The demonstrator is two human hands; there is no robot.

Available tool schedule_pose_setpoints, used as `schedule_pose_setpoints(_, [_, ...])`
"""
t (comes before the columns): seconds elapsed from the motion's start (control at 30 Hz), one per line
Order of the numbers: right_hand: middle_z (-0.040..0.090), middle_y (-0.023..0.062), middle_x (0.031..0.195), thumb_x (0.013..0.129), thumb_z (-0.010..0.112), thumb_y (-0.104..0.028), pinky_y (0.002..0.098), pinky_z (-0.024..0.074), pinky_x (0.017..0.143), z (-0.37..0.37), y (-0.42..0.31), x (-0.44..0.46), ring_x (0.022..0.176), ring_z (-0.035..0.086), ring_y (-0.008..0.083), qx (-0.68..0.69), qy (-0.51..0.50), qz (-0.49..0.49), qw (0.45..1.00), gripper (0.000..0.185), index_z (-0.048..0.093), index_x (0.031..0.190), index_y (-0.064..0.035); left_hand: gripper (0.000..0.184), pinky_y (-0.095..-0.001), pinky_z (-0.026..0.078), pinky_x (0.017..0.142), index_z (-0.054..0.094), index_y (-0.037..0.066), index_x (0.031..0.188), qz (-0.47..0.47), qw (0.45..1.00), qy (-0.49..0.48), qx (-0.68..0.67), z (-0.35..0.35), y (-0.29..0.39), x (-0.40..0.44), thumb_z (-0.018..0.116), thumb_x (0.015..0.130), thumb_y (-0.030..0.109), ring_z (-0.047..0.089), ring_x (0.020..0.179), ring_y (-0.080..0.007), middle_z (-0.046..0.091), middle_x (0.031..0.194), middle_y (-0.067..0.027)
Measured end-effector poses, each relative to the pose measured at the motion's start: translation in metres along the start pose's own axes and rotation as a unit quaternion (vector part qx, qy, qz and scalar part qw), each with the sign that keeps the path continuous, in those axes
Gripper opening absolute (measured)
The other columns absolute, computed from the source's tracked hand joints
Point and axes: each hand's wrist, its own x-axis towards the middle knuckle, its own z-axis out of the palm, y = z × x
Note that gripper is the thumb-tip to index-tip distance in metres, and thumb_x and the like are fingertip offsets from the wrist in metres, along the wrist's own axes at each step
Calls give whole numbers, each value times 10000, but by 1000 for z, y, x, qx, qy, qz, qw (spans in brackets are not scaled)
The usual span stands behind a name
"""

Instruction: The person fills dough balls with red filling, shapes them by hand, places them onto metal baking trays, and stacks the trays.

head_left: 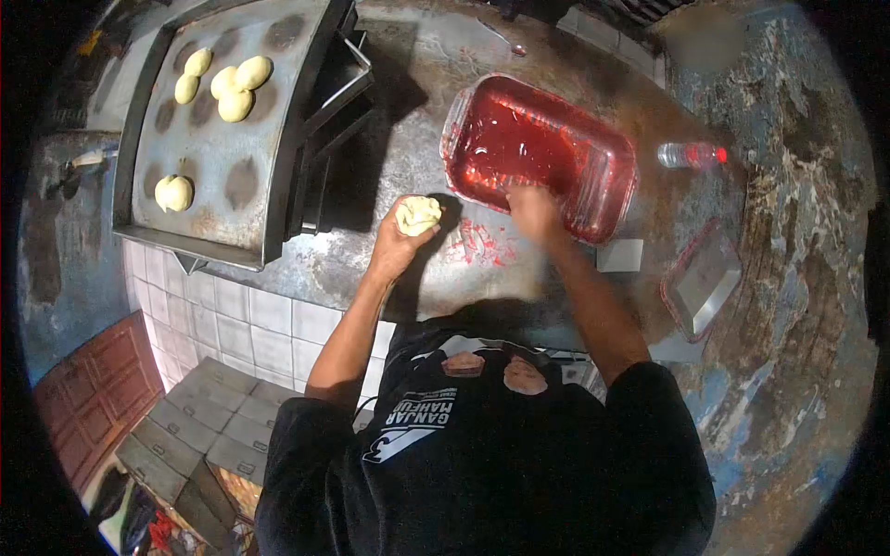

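Observation:
My left hand (397, 243) is closed around a pale yellow piece of dough (418, 215), which rests on the palm and has an uneven, folded top. To the right, my right hand (535, 213) reaches over the near wall of a clear plastic tub (447, 139). A glossy red filling, like jam (519, 139), covers the tub's inside. My right fingertips are at the filling, blurred and partly hidden, so their grip does not show. Red smears (480, 243) mark the worktop between my hands.
Several dough balls (174, 194) lie on a metal baking tray (209, 222) at left, stacked over other trays. A spoon (515, 49) lies behind the tub. Right of it are a plastic bottle (686, 155), a small white card (620, 256) and a rectangular container (706, 283).

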Motion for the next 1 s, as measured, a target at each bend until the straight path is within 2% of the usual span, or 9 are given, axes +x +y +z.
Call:
schedule_pose_setpoints(0.17, [609, -4, 748, 981, 588, -236, 260, 457, 618, -84, 2, 15, 654, 554, 106, 539, -270, 238, 762, 300, 707, 1103, 11, 452, -287, 530, 946, 551, 44, 1255, 42, 997, 28, 51, 2, -14, 15, 750, 857, -35, 658, 1070, -148, 691, 1147, -82])
schedule_pose_setpoints(0.3, [636, -2, 790, 967, 604, -208, 275, 472, 606, -103, -29, -15, 684, 594, 127, 506, -246, 235, 792, 316, 691, 1171, 17, 501, -300, 541, 919, 491, 44, 1277, 101, 986, 47, 128, 36, -13, 26, 781, 869, 33, 663, 1050, -168, 682, 1139, -101])
schedule_pose_setpoints(0.37, [622, 65, 754, 941, 579, -182, 357, 499, 580, -98, -74, -37, 639, 639, 172, 414, -31, 148, 897, 219, 720, 1046, -50, 525, -315, 550, 896, 463, 38, 1287, 113, 980, 65, 153, 62, -6, 26, 785, 872, 54, 668, 1029, -182, 683, 1133, -120])
schedule_pose_setpoints(0.47, [630, 104, 855, 941, 604, -131, 358, 537, 580, -83, -111, -88, 663, 674, 248, 77, 88, 1, 993, 232, 688, 1145, -59, 381, -531, 518, 794, 447, 72, 1253, 128, 947, 70, 287, 91, 0, 21, 649, 952, 190, 656, 968, -495, 672, 1031, -271])
schedule_pose_setpoints(0.57, [645, 136, 856, 963, 612, -134, 357, 519, 653, -94, -118, -132, 710, 653, 280, 56, 77, 26, 995, 261, 691, 1182, -17, 333, -558, 506, 777, 472, 89, 1212, 122, 908, 60, 396, 86, -16, 4, 641, 952, 213, 648, 935, -508, 680, 1032, -268])
schedule_pose_setpoints(0.63, [616, 191, 891, 925, 642, -102, 404, 532, 686, -48, -88, -171, 774, 642, 375, 250, 42, 136, 958, 264, 688, 1177, -40, 330, -491, 532, 801, 512, 99, 1210, 8, 937, 118, 329, 80, -33, -2, 660, 923, 169, 682, 973, -428, 689, 1052, -235])
schedule_pose_setpoints(0.77, [675, 170, 978, 905, 707, -149, 385, 564, 781, -50, -73, -187, 797, 678, 381, 113, 88, 47, 989, 319, 658, 1198, -32, 493, -310, 479, 948, 516, 63, 1319, 44, 993, -61, 91, 82, -49, -46, 694, 862, 13, 575, 1100, -167, 602, 1181, -25])
schedule_pose_setpoints(0.93, [714, 167, 1099, 918, 664, -124, 393, 569, 843, -86, -100, -173, 922, 698, 353, 594, 48, 278, 753, 509, 514, 1392, -15, 702, -341, 469, 1026, 370, 63, 1432, 151, 965, -181, 116, 128, -48, -124, 759, 848, 66, 571, 1226, -196, 590, 1304, -92])
schedule_pose_setpoints(1.0, [721, 142, 1129, 939, 626, -104, 386, 562, 866, -111, -121, -198, 963, 697, 311, 443, 38, 171, 879, 530, 460, 1433, -9, 678, -355, 493, 973, 401, 73, 1361, 110, 968, -131, 185, 144, -33, -147, 804, 816, 89, 599, 1166, -205, 613, 1248, -81])
